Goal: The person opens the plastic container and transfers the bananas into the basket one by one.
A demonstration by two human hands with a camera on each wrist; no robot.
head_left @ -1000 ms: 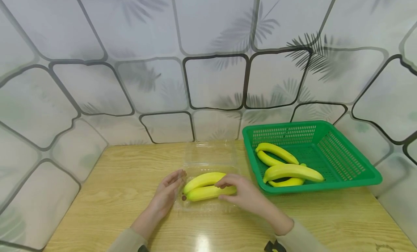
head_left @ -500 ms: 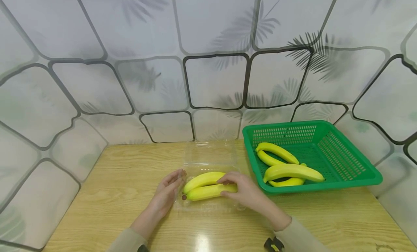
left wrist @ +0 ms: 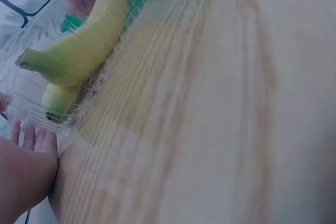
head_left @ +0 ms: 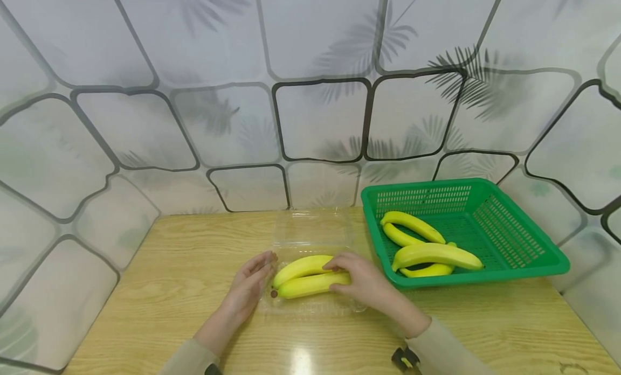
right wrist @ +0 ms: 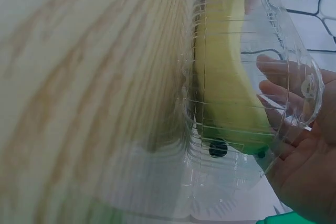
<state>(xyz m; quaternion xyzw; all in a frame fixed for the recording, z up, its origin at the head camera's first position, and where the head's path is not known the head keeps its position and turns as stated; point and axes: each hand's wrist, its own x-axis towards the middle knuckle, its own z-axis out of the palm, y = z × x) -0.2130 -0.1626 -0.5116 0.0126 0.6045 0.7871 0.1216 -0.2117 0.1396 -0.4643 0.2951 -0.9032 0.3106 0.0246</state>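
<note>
Two yellow bananas point(head_left: 310, 286) lie side by side in a clear plastic clamshell box point(head_left: 310, 310), its lid point(head_left: 312, 227) folded back toward the wall. My left hand point(head_left: 249, 283) rests along the box's left side, fingers fairly straight; in the left wrist view its fingertips point(left wrist: 39, 140) are right at the clear wall. Over the bananas' right ends, my right hand point(head_left: 359, 280) holds on, thumb on the near banana and fingers bent across the far one. The right wrist view shows those fingers point(right wrist: 278, 90) through the box wall, beside the banana point(right wrist: 226, 72).
A green plastic basket point(head_left: 526, 272) stands at the back right with several bananas point(head_left: 436, 255) in its left part. The wood-grain table point(head_left: 194, 240) meets a patterned wall covering point(head_left: 320, 122) behind and at both sides.
My right hand has come down onto the bananas' right ends, its thumb now on the near banana. The bananas have shifted very slightly. My left hand has stayed in place.
</note>
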